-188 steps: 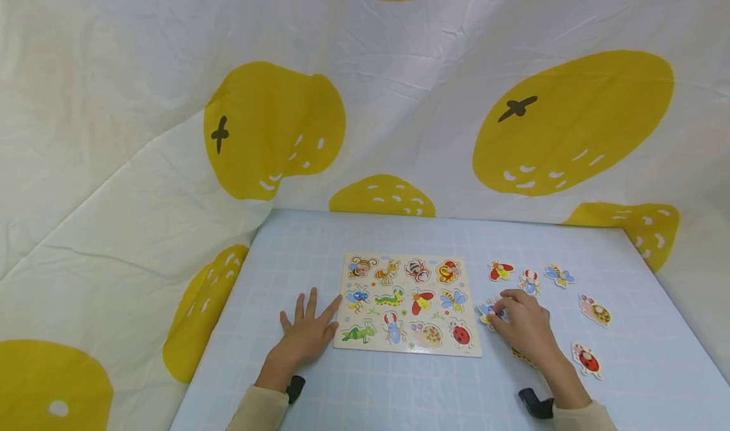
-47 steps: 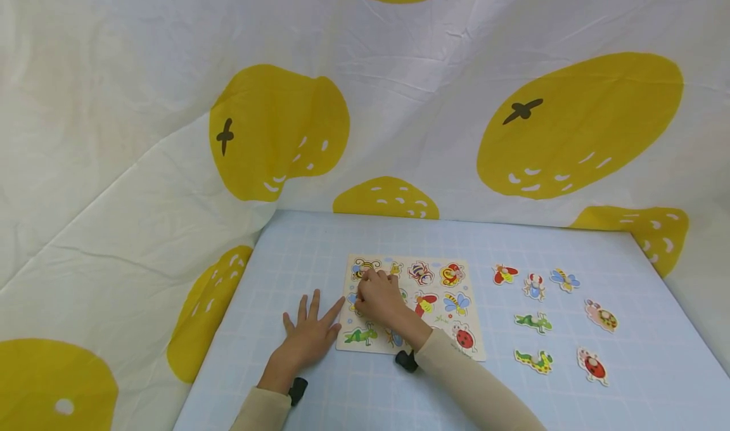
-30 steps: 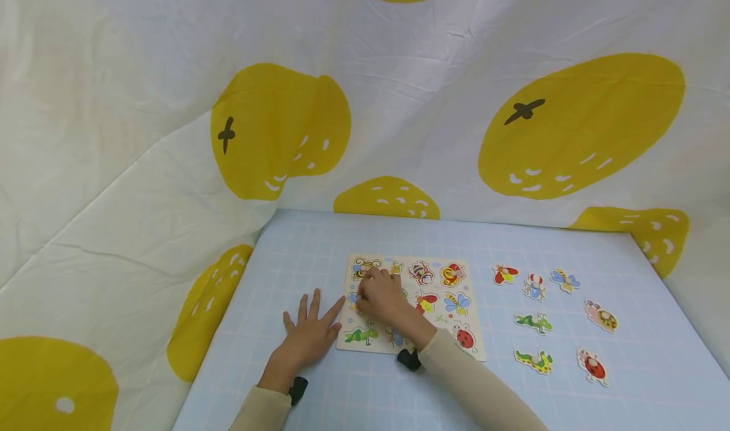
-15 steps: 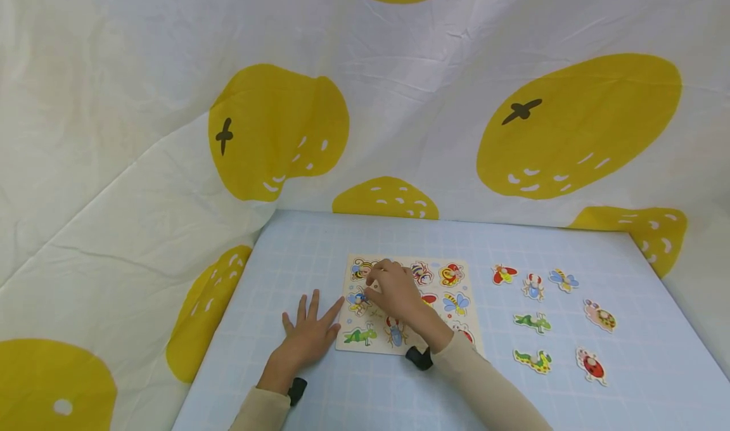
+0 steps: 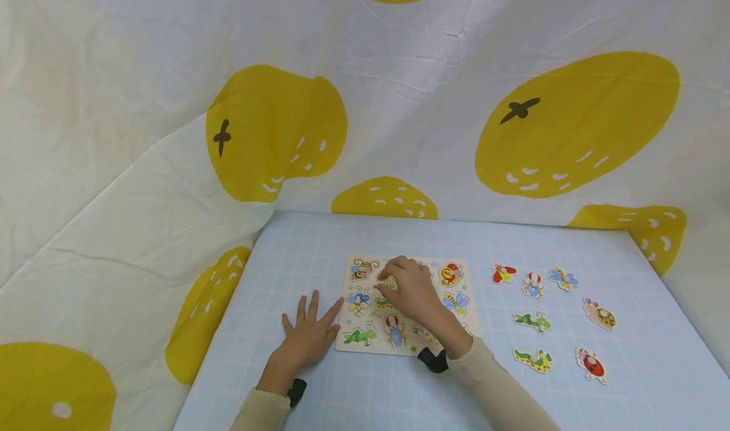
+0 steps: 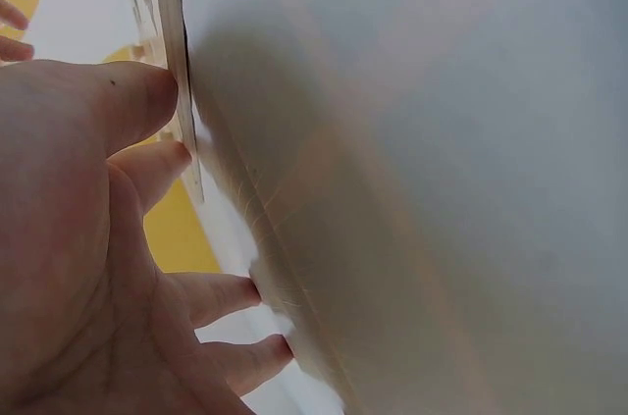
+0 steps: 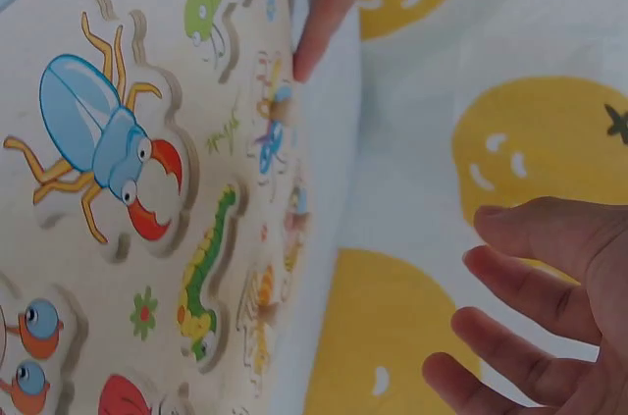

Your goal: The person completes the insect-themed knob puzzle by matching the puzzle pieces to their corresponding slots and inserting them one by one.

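Observation:
A wooden insect puzzle board (image 5: 365,350) lies on the table, several of its spots showing printed insects. Spread flat at its left edge, my left hand (image 5: 308,336) touches the board with thumb and forefinger, as the left wrist view also shows. My right hand (image 5: 415,291) hovers above the board's middle with loosely bent fingers (image 7: 520,287) and nothing between them. It hides part of the top and middle rows. Just left of it, a blue winged insect piece (image 5: 358,300) sits in the middle row. A bee piece (image 5: 364,269) is above that one.
Several loose knobbed pieces lie right of the board: a red-winged bug (image 5: 504,274), a stag beetle (image 5: 533,286), a bee with blue wings (image 5: 564,279), a grasshopper (image 5: 532,321), a caterpillar (image 5: 533,360), a snail-like piece (image 5: 599,315) and a ladybug (image 5: 591,365). A patterned curtain (image 5: 410,133) stands behind.
My right hand carried the blue insect piece from the table's right side to the board's middle row, let go of it, and has moved up and right. My left hand has stayed put.

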A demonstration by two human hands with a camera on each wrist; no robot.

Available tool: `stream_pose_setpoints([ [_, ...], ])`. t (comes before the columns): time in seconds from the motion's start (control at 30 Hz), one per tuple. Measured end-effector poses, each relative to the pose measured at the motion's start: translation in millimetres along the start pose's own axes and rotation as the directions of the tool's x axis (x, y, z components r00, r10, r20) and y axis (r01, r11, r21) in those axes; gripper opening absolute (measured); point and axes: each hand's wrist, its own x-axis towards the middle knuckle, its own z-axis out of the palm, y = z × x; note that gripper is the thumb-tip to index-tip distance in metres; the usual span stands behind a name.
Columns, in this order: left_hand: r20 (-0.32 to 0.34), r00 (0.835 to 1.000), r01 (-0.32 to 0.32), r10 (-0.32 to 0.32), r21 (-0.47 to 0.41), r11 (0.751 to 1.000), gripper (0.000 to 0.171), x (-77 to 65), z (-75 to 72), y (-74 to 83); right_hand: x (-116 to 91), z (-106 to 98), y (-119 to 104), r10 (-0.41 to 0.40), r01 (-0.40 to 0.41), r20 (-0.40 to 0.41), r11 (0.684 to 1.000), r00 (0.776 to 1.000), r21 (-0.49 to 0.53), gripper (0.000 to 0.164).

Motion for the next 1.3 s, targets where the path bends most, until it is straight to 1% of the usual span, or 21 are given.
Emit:
stream_pose_setpoints([
  [0.17,0.007,1.000,0.004,-0.004,-0.006,1.000,0.057,0.5,0.0,0.2,-5,-8,7,0.025,-0.025,-0.037,1.000,0.999,-0.005,0.011],
  [0.3,0.027,0.999,0.016,-0.016,-0.011,1.000,0.058,1.4,-0.6,0.3,-10,-15,15,0.033,-0.033,-0.059,0.999,0.998,0.000,0.012],
  [0.47,0.032,0.999,0.018,-0.017,-0.009,1.000,0.058,2.2,0.3,-0.8,-15,-23,26,0.037,-0.039,-0.080,0.999,0.996,-0.016,0.013],
  [0.57,0.024,1.000,0.009,-0.009,-0.008,1.000,0.057,2.2,0.6,-1.4,-19,-28,32,0.060,-0.062,-0.089,0.998,0.994,-0.020,0.013],
  [0.8,0.025,1.000,0.005,-0.005,-0.012,1.000,0.057,0.5,-1.7,-0.4,-27,-42,43,0.144,-0.146,-0.084,0.989,0.986,-0.013,0.012],
  [0.93,0.022,1.000,0.005,-0.005,-0.014,1.000,0.057,-0.5,-3.2,0.7,-31,-49,48,0.168,-0.172,-0.093,0.985,0.981,-0.028,0.012],
  [1.13,0.015,1.000,0.007,-0.006,-0.011,1.000,0.057,-1.3,-3.0,1.3,-38,-56,55,0.179,-0.185,-0.101,0.982,0.979,-0.046,0.016],
  [1.3,0.011,1.000,0.008,-0.007,-0.015,1.000,0.057,-1.6,-2.5,1.2,-43,-61,61,0.175,-0.181,-0.130,0.983,0.976,-0.039,0.014],
])
